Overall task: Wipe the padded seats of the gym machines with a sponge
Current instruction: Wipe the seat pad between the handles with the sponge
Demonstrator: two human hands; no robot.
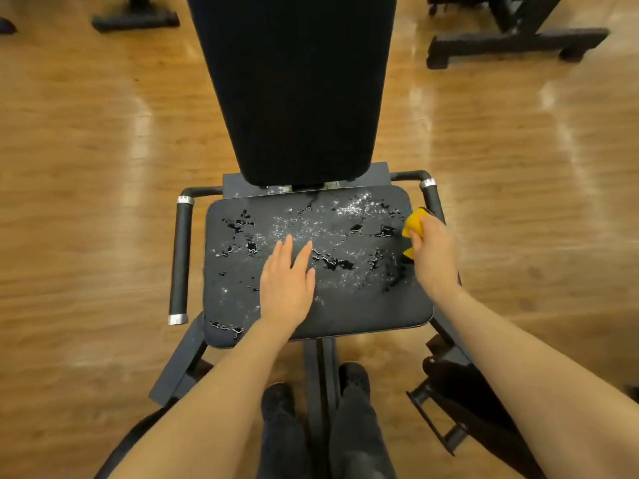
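Standing at the front of the machine, the person is showing dark shoes (280,402) and trouser legs at the bottom of the view, with both bare forearms reaching forward over the seat (363,305).

The left hand (287,281) is lying flat on the middle of the pad, fingers straight and slightly spread, holding nothing and seemingly steadying the person or the pad. The right hand (432,250) is hovering at the seat's right edge, its fingers curled tightly round a yellow sponge (415,224), which is bulging out above and below the fist.

The sponge is looking soft and light, squashing easily under that grip; a looser hold across its back would probably let a broader face meet the pad. The seat covering is looking cracked and flaking, with shiny wet or soapy patches scattered across it, so it is likely slippery and liable to shed more flakes under hard rubbing.

Beside the pad, black handles (181,257) with silver collars are running along each side. Beyond it the tall dark backrest (297,91) is rising, and other machine bases (515,43) are standing further off on the glossy wooden floor (86,133).
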